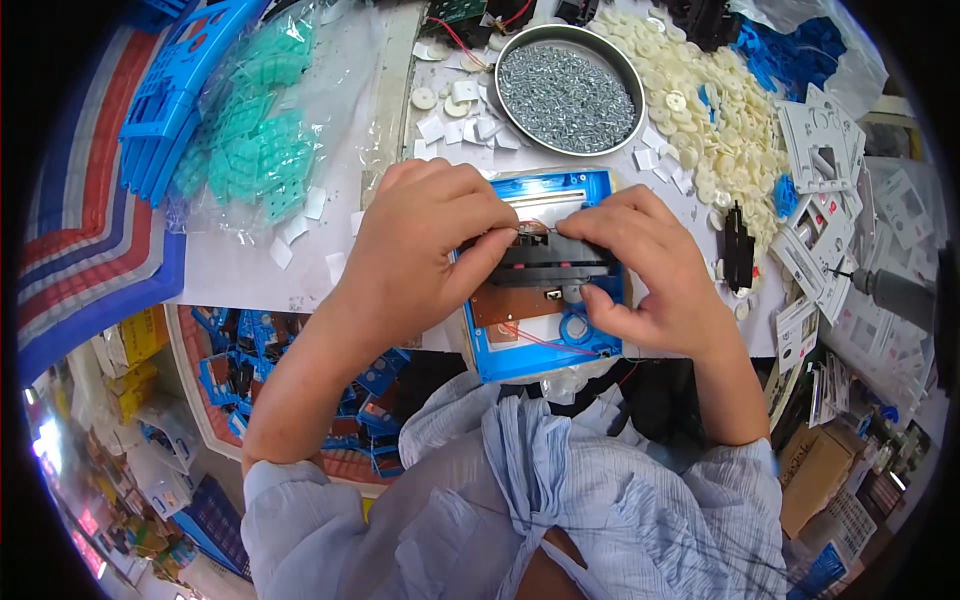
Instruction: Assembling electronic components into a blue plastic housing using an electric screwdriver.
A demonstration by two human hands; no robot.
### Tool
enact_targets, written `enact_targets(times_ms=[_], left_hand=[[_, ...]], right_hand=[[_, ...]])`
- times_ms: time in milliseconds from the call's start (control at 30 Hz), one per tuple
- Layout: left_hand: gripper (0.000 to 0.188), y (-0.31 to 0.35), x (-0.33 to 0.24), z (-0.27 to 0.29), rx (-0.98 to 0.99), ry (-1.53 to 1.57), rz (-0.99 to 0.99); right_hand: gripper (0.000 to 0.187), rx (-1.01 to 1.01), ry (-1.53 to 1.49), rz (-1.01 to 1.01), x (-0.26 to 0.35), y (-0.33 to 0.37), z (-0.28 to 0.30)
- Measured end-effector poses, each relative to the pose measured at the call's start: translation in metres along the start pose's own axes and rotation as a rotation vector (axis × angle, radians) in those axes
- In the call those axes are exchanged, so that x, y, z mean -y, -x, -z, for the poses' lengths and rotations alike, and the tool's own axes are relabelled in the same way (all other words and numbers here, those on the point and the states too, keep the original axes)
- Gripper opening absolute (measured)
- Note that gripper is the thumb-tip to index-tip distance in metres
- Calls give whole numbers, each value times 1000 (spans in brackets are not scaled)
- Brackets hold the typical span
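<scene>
On the table's near edge lies an open blue plastic case (545,364) with a brown circuit board (510,305) and thin red wires inside. Across it sits a long black plastic part (555,256), tilted over the board. My left hand (430,225) pinches its left end between thumb and fingers. At the other end my right hand (650,262) grips the part, its fingers on the far edge and its thumb at the near edge. Fingers hide part of the black piece and the case's far corners.
Beyond the case stands a round metal dish (570,90) of small screws, beside a heap of cream plastic discs (700,120). Bagged turquoise keypads (275,145) and stacked blue casings (175,100) lie left. A grey electric screwdriver (895,290) hangs right. A basket (215,425) of blue assemblies sits below left.
</scene>
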State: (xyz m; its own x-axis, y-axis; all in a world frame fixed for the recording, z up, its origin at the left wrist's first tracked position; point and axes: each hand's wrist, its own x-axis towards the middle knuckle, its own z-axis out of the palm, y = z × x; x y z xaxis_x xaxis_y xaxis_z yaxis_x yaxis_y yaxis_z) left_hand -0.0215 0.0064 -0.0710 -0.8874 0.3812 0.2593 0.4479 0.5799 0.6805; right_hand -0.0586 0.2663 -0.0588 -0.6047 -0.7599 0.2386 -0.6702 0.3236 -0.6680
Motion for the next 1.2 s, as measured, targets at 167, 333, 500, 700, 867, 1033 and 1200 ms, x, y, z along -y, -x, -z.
enact_targets(times_ms=[167, 333, 500, 700, 867, 1033, 1200], left_hand=[[5, -9, 3, 8, 139, 94, 22], [7, -15, 5, 9, 213, 103, 41], [7, -25, 10, 13, 325, 133, 37], [7, -33, 13, 16, 410, 33, -41], [7, -35, 14, 17, 424, 13, -66], [12, -28, 2, 22, 440, -130, -179], [31, -11, -20, 20, 390, -252, -131]], right_hand=[[53, 25, 13, 39, -1, -1, 0], [54, 69, 43, 18, -1, -1, 2], [54, 87, 56, 6, 0, -6, 4], [56, 99, 79, 4, 1, -8, 3], [55, 84, 84, 10, 1, -7, 2], [54, 75, 139, 25, 8, -7, 0], [52, 55, 180, 26, 15, -4, -3]])
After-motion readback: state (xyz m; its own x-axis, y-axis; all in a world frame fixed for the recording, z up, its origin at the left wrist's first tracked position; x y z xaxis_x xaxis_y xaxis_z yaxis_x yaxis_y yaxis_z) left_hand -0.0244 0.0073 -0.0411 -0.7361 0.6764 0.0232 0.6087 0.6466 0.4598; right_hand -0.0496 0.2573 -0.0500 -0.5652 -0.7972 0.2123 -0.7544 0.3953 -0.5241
